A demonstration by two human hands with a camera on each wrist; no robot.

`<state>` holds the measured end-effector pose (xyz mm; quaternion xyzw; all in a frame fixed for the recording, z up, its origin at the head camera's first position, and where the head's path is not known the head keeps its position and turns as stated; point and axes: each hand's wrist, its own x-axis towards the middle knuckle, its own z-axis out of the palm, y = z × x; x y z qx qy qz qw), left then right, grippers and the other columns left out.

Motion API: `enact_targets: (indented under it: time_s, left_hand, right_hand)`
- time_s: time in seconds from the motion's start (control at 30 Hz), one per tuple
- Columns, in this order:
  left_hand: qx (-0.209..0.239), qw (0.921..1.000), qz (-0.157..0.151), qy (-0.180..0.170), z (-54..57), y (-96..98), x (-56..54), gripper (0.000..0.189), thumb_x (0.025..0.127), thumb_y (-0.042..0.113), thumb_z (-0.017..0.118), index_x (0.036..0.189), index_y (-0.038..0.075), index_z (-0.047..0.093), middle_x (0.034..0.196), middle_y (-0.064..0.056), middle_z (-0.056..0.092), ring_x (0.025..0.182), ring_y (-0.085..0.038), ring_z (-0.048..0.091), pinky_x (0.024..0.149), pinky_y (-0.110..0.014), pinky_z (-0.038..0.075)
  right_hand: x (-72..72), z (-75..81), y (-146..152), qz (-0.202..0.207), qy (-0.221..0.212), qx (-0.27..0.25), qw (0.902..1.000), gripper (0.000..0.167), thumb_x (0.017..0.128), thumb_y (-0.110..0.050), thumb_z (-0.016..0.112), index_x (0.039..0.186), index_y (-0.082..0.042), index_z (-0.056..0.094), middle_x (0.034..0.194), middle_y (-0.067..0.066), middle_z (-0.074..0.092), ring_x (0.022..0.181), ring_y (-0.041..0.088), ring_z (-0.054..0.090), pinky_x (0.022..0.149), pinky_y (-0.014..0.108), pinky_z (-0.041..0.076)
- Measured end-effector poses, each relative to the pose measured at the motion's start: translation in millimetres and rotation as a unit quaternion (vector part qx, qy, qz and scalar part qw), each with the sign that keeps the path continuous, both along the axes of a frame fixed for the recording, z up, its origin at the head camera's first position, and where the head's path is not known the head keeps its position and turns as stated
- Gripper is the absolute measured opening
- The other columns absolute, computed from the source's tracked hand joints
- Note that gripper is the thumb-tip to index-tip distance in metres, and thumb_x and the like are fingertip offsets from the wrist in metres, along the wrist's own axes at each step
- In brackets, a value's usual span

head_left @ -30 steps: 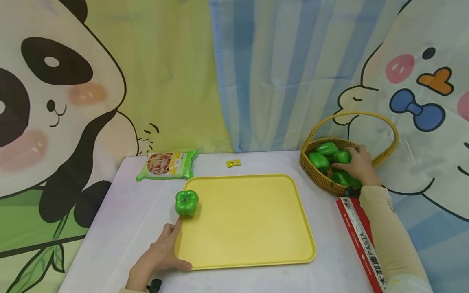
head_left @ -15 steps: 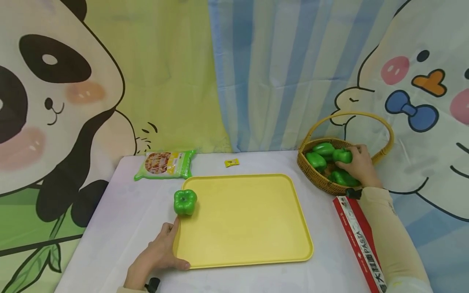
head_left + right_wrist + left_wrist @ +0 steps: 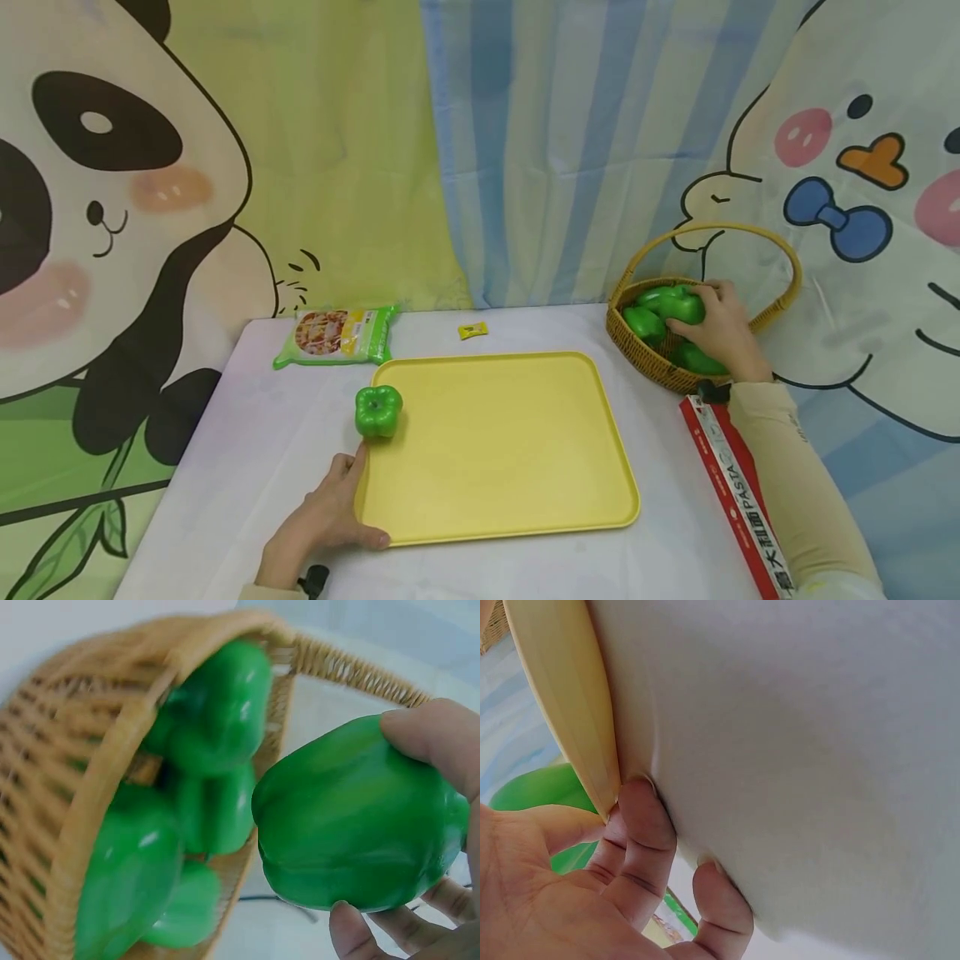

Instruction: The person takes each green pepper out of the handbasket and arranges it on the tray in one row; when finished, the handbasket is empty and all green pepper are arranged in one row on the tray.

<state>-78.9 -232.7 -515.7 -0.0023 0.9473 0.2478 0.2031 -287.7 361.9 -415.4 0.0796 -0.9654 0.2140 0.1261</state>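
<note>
My right hand (image 3: 723, 333) holds a green bell pepper (image 3: 360, 817), thumb on one side and fingers on the other. In the head view it is over the wicker basket (image 3: 637, 342); several more green peppers (image 3: 225, 705) lie inside the basket. My left hand (image 3: 322, 517) is at the left edge of the yellow tray (image 3: 495, 450), its thumb by the near left corner. In the left wrist view the tray's rim (image 3: 577, 690) sits between thumb and curled fingers. Another green bell pepper (image 3: 378, 411) rests on the tray's left rim, just beyond that hand.
A green and yellow food packet (image 3: 337, 335) lies behind the tray at left. Near the back edge is a small yellow wrapped piece (image 3: 473, 331). A long red pasta box (image 3: 735, 492) lies right of the tray, partly under the right forearm.
My right hand has lifted the bell pepper from among the others in the basket and brought it slightly left. My left hand stays at the tray; the view shifts a little.
</note>
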Motion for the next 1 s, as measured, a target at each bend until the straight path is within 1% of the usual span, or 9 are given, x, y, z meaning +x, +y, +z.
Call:
enact_targets:
  time_s: [0.13,0.23,0.37,0.5,0.63,0.7,0.87,0.93,1.0]
  left_hand:
    - [-0.001,1.0,-0.002,-0.001,-1.9,-0.6,-0.9,0.156,0.045,0.062,0.096,0.162,0.007,0.009,0.135,-0.018,0.042,0.112,-0.03,0.057,0.087,-0.06,0.049]
    - [0.0,1.0,-0.002,-0.003,-2.0,-0.9,-1.1,0.156,0.045,0.062,0.096,0.162,0.008,0.008,0.135,-0.018,0.042,0.112,-0.029,0.057,0.088,-0.06,0.049]
    - [0.001,1.0,-0.005,0.001,-0.9,-0.7,-1.1,0.155,0.046,0.061,0.096,0.162,0.006,0.009,0.135,-0.018,0.042,0.11,-0.029,0.057,0.087,-0.06,0.049]
    - [0.002,1.0,-0.008,0.002,1.2,-0.4,-0.1,0.154,0.047,0.059,0.096,0.162,0.005,0.009,0.134,-0.018,0.042,0.11,-0.028,0.057,0.086,-0.059,0.05]
    - [0.001,1.0,-0.009,0.0,1.5,0.0,0.0,0.153,0.047,0.059,0.096,0.162,0.006,0.009,0.134,-0.018,0.041,0.11,-0.028,0.056,0.085,-0.058,0.05]
    - [0.001,0.9999,-0.011,0.002,0.6,-0.2,-0.3,0.154,0.047,0.06,0.096,0.162,0.006,0.009,0.134,-0.018,0.041,0.109,-0.029,0.056,0.085,-0.059,0.05]
    - [0.0,1.0,-0.006,0.002,-1.2,-0.9,-0.2,0.155,0.046,0.062,0.095,0.162,0.007,0.008,0.135,-0.018,0.041,0.11,-0.028,0.056,0.086,-0.059,0.049]
    - [0.001,1.0,-0.006,0.002,-0.8,-1.0,0.4,0.155,0.047,0.063,0.095,0.162,0.007,0.008,0.134,-0.018,0.041,0.11,-0.028,0.055,0.085,-0.059,0.049]
    - [0.003,1.0,-0.007,0.003,-0.5,-0.8,0.9,0.155,0.047,0.062,0.095,0.162,0.006,0.008,0.133,-0.018,0.041,0.109,-0.028,0.055,0.085,-0.059,0.049]
  right_hand:
    - [4.1,2.4,-16.5,0.029,0.028,-0.008,0.9992,0.065,0.087,-0.024,0.078,0.135,0.007,0.047,0.142,0.034,0.033,0.113,0.052,0.045,0.085,0.065,0.045]
    - [6.5,2.0,-29.8,0.053,0.046,-0.017,0.9974,0.062,0.086,-0.02,0.079,0.133,0.007,0.049,0.14,0.033,0.035,0.112,0.052,0.047,0.085,0.066,0.047]
    - [10.4,2.4,-48.8,0.082,0.061,-0.031,0.9943,0.06,0.085,-0.019,0.08,0.131,0.005,0.05,0.137,0.029,0.038,0.112,0.049,0.049,0.086,0.066,0.048]
    - [14.2,-1.1,-68.2,0.113,0.092,-0.044,0.9884,0.059,0.083,-0.017,0.083,0.129,0.004,0.052,0.132,0.027,0.042,0.111,0.044,0.051,0.087,0.062,0.049]
    - [16.7,-7.9,-87.8,0.141,0.119,-0.063,0.9808,0.059,0.079,-0.013,0.085,0.125,0.006,0.054,0.131,0.027,0.044,0.114,0.043,0.051,0.089,0.06,0.05]
    - [18.8,-11.7,-99.2,0.153,0.117,-0.074,0.9784,0.059,0.078,-0.013,0.085,0.124,0.006,0.054,0.132,0.026,0.044,0.115,0.042,0.051,0.089,0.059,0.05]
    - [23.8,-24.7,-128.9,0.176,0.086,-0.093,0.9762,0.06,0.08,-0.017,0.086,0.126,0.004,0.053,0.137,0.026,0.042,0.114,0.04,0.052,0.082,0.053,0.053]
    - [25.4,-31.3,-140.4,0.185,0.08,-0.097,0.9747,0.059,0.08,-0.018,0.086,0.125,0.003,0.053,0.137,0.025,0.042,0.113,0.039,0.052,0.078,0.051,0.053]
    - [27.0,-37.8,-150.8,0.192,0.079,-0.101,0.9729,0.058,0.08,-0.018,0.086,0.124,0.003,0.054,0.136,0.025,0.042,0.112,0.038,0.052,0.077,0.051,0.053]
